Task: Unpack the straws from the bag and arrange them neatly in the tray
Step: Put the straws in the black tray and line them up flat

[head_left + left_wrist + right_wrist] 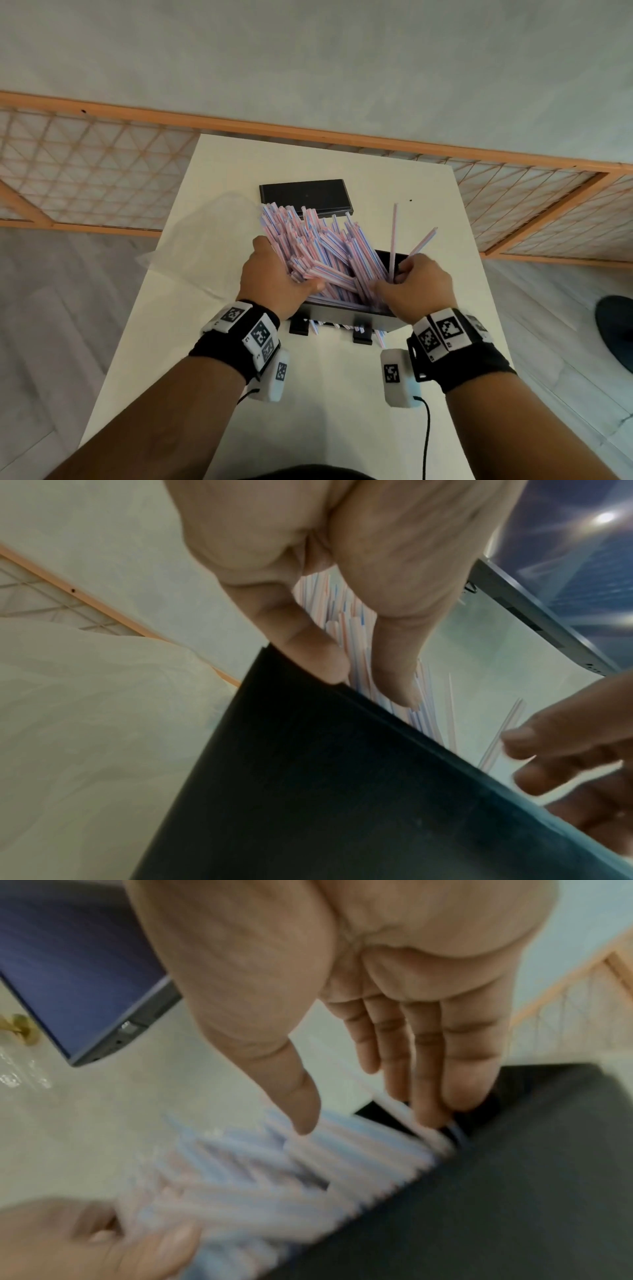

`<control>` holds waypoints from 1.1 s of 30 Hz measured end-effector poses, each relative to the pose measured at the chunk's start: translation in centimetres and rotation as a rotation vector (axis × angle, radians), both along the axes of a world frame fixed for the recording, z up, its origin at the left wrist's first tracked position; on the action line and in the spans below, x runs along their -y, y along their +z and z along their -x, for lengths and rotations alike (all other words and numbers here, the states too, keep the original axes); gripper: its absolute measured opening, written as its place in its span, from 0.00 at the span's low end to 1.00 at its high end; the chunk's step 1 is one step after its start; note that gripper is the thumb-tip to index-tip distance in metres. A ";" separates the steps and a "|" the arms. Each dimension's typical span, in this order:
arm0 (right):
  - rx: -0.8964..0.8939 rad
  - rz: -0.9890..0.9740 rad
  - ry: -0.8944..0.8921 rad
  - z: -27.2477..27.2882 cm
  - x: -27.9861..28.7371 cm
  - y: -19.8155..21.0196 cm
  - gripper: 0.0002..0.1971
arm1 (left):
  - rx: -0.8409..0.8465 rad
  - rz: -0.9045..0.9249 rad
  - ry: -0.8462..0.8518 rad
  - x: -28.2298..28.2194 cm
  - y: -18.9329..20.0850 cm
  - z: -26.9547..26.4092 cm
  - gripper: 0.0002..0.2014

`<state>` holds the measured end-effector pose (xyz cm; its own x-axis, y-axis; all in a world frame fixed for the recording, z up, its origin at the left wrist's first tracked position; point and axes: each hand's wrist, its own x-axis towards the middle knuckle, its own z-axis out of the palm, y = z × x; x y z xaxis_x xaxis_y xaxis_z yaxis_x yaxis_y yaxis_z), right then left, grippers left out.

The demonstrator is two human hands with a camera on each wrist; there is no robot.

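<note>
A heap of pink-and-blue striped straws (318, 246) stands slanted in the black tray (383, 256) at the table's middle and leans away over its far rim. My left hand (274, 274) grips the left side of the heap, thumb across the near ends. My right hand (414, 284) is at the tray's right end, its fingers pointing down among the straws; two straws rise above it. The left wrist view shows straws (356, 631) between thumb and fingers above the tray wall (308, 777). In the blurred right wrist view, straight fingertips (428, 1118) press straws (274, 1172) inside the tray (514, 1191).
The clear plastic bag (205, 240) lies crumpled on the table's left. A flat black lid (305, 195) lies behind the heap. A few straw ends poke out under the tray's near wall (315, 329). A wooden lattice screen (85, 178) stands beyond the table.
</note>
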<state>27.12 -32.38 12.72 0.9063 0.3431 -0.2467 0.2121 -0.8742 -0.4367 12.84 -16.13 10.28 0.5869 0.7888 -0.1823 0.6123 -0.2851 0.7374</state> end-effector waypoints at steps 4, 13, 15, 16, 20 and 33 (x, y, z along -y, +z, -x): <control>0.013 -0.068 -0.147 -2.7 0.8 1.1 0.33 | -0.001 0.009 -0.005 0.1 0.1 0.0 0.44; 0.187 -0.030 0.261 -3.2 -2.1 0.6 0.14 | -0.006 -0.003 -0.019 0.0 -0.6 0.2 0.41; 0.299 -0.097 0.326 -3.0 -2.2 1.5 0.15 | -0.010 -0.008 -0.024 -0.1 -0.9 0.2 0.41; 0.316 -0.124 0.347 -2.8 -2.2 2.0 0.15 | -0.009 -0.007 -0.025 -0.2 -1.0 0.2 0.41; 0.285 -0.069 0.399 -2.4 -2.3 1.9 0.11 | -0.008 -0.008 -0.031 -0.3 -1.2 0.2 0.42; -0.045 0.250 0.139 -1.1 -2.2 -1.2 0.43 | -0.023 -0.013 -0.053 -0.3 -1.1 0.2 0.42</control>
